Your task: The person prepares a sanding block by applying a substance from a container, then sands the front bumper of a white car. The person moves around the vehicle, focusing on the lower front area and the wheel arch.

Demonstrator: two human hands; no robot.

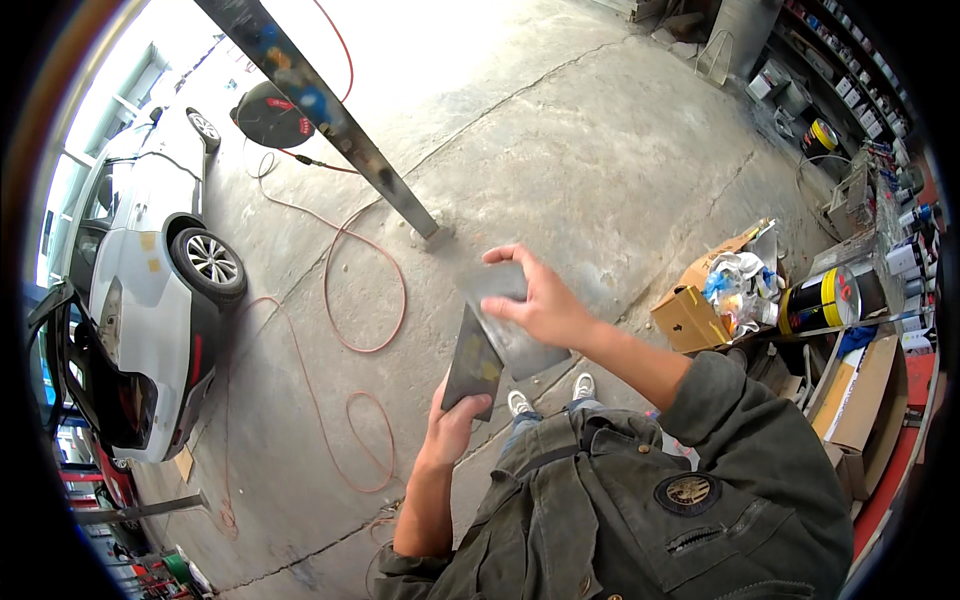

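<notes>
In front of my body, my left hand (455, 425) grips a dark grey, flat, tapering plate (472, 368) by its lower end, thumb across its face. Yellowish smudges mark that plate. My right hand (545, 300) holds a lighter grey, thin rectangular sheet (530, 348) near its upper edge, the thumb on its face and the forefinger stretched past it. The two flat pieces are side by side and overlap in view; whether they touch I cannot tell. Some fingers of both hands are hidden behind the pieces.
A metal post (350, 140) stands ahead, with a red hose (405, 300) looping over the concrete floor. To the left is a silver car (150, 300), rear hatch raised. On the right are a cardboard box (690, 318) of rubbish, a black-and-yellow bucket (815, 300) and crowded shelves (850, 75).
</notes>
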